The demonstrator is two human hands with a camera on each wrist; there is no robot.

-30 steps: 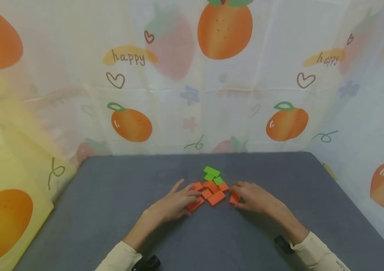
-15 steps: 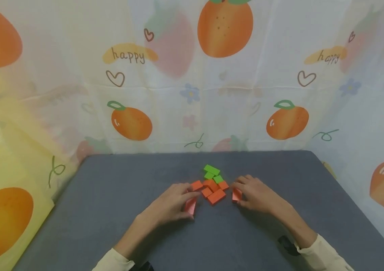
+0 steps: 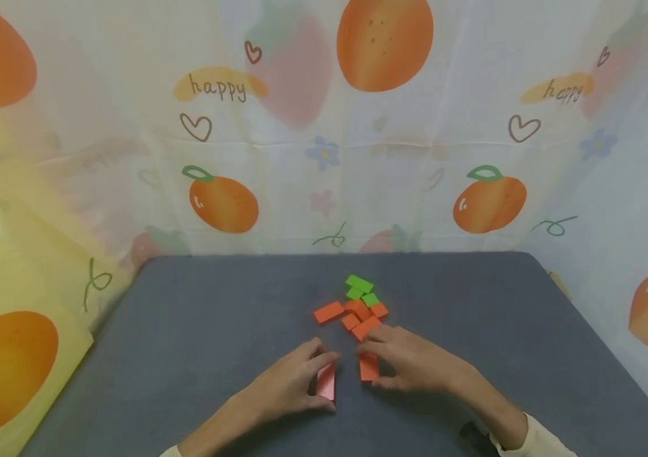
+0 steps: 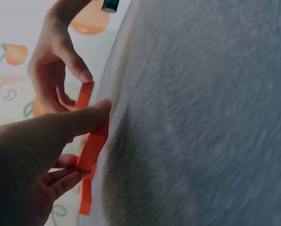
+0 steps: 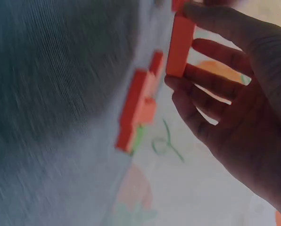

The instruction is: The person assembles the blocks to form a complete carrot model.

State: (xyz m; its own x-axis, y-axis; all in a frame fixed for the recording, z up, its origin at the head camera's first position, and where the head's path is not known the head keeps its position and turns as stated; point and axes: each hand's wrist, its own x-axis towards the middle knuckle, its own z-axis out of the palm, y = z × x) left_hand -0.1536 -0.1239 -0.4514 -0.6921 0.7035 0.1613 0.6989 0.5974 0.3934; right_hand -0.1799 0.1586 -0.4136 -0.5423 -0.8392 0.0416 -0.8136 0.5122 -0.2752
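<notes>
Pinches a red-orange block (image 3: 326, 384) in the left hand (image 3: 289, 384), with the thumb at the near end and the fingers at the far end, spread about as wide as the block is long. Grips an orange block (image 3: 368, 369) in the same way in the right hand (image 3: 415, 360). Holds both on the near side of the pile, apart from each other across a narrow gap, with long sides running roughly near to far. Cannot tell whether resting on the grey table (image 3: 215, 317) or slightly lifted.

Shows, just beyond the right fingers, a wide orange block (image 3: 366, 328), partly hidden by that hand; cannot tell whether in contact. Includes, farther back, a small orange block (image 3: 350, 322) to the left, a notched orange block (image 3: 358, 309) in the middle and a little orange block (image 3: 379, 310) to the right. Has, on the left of this cluster, a long orange block (image 3: 329, 313) lying slanted. Ends at the far side with a long green block (image 3: 360, 284) and two small green blocks (image 3: 370, 299) set close by.

Backed by a pale curtain (image 3: 289, 162) printed with oranges and hearts. Bears, near the right wrist, a cream sleeve (image 3: 537, 438) and a black object (image 3: 474, 438).
</notes>
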